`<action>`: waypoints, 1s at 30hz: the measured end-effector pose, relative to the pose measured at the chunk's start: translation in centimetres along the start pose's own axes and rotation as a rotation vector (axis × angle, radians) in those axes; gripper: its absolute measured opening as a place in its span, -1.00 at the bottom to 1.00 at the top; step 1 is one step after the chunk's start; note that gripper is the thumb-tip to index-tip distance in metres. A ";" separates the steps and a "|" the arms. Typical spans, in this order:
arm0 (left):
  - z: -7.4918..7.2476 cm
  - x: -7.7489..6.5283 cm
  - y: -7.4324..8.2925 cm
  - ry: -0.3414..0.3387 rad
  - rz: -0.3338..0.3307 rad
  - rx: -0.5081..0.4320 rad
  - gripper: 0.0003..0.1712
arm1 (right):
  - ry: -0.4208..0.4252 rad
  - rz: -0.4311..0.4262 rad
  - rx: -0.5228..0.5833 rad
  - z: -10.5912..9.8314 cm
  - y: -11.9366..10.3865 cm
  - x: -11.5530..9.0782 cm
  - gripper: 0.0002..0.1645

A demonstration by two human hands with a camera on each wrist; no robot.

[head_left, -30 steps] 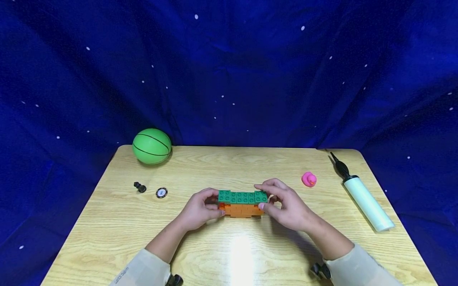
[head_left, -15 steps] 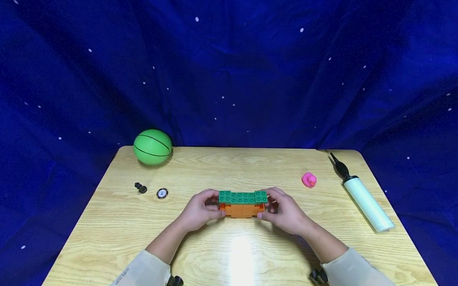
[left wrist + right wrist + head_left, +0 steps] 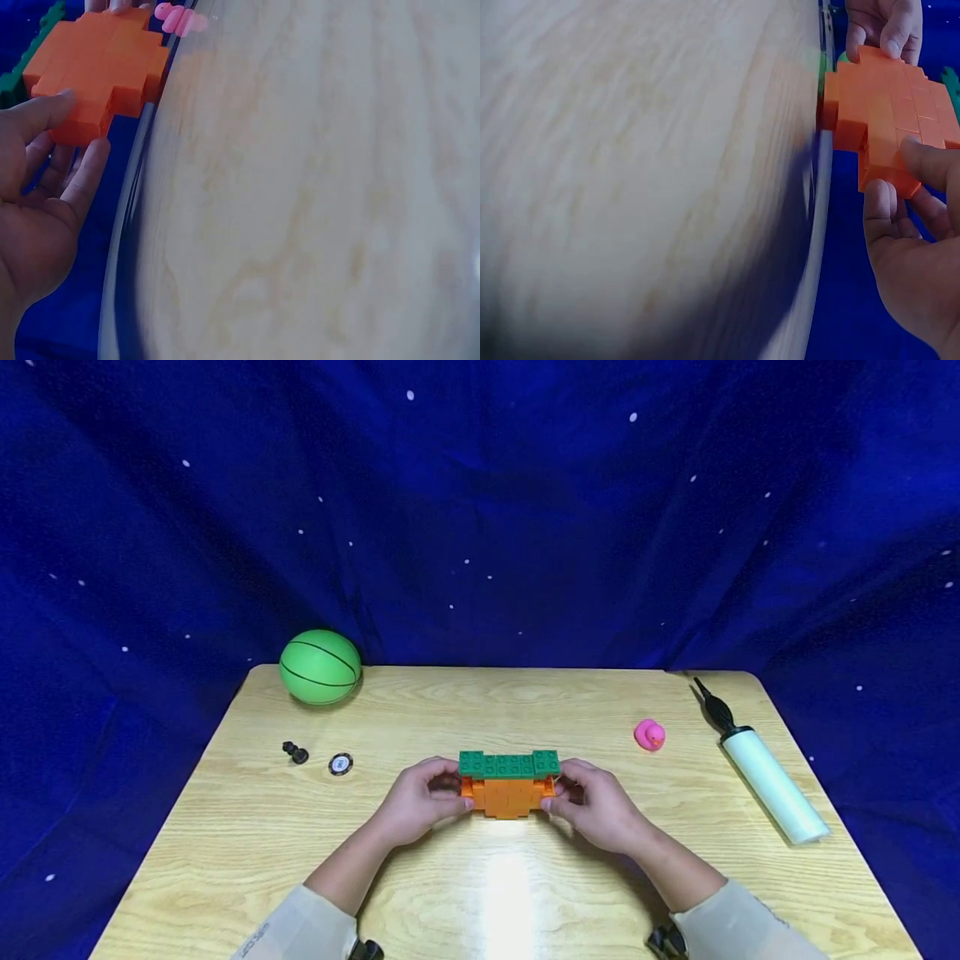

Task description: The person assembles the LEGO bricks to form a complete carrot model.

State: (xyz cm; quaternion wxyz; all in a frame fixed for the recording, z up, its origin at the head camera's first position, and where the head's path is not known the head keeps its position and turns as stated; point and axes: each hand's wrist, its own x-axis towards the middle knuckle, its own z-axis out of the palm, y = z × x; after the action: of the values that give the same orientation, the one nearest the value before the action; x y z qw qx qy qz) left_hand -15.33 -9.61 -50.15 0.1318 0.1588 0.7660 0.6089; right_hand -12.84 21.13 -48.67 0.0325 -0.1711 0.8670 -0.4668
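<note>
A building-brick model [image 3: 507,798] of orange bricks, topped with a row of green studded bricks [image 3: 508,766], is at the middle of the table. My left hand [image 3: 424,802] grips its left end, thumb on the near face and fingers behind. On the opposite end, my right hand [image 3: 598,803] holds it the same way. The left wrist view shows the orange face [image 3: 90,60] stepped at its edges, with the thumb pressed on a lower block. In the right wrist view the right thumb lies on the orange bricks [image 3: 889,112] and the fingers curl beneath.
On the wooden table [image 3: 480,710], a green ball [image 3: 320,667] sits at the back left. Before it lie a black chess piece [image 3: 296,752] and a poker chip [image 3: 341,764]. Rightward are a pink rubber duck [image 3: 649,735] and a hand pump [image 3: 772,785]. A blue curtain [image 3: 480,527] hangs behind.
My right hand has come down from the green top to grip the orange right end. The model has tipped slightly, showing more orange front. My left hand has kept its place.
</note>
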 end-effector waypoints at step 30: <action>0.2 2.8 -0.5 0.047 -0.014 0.193 -0.35 | 0.030 0.133 -0.064 -0.3 0.7 2.4 -0.35</action>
State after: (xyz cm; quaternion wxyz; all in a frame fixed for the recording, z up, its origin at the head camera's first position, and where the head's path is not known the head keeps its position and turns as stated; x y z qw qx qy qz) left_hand -17.88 -8.38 -50.73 0.1022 0.1511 0.8250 0.5348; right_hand -15.34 20.90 -48.82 0.0451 -0.1070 0.8915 -0.4379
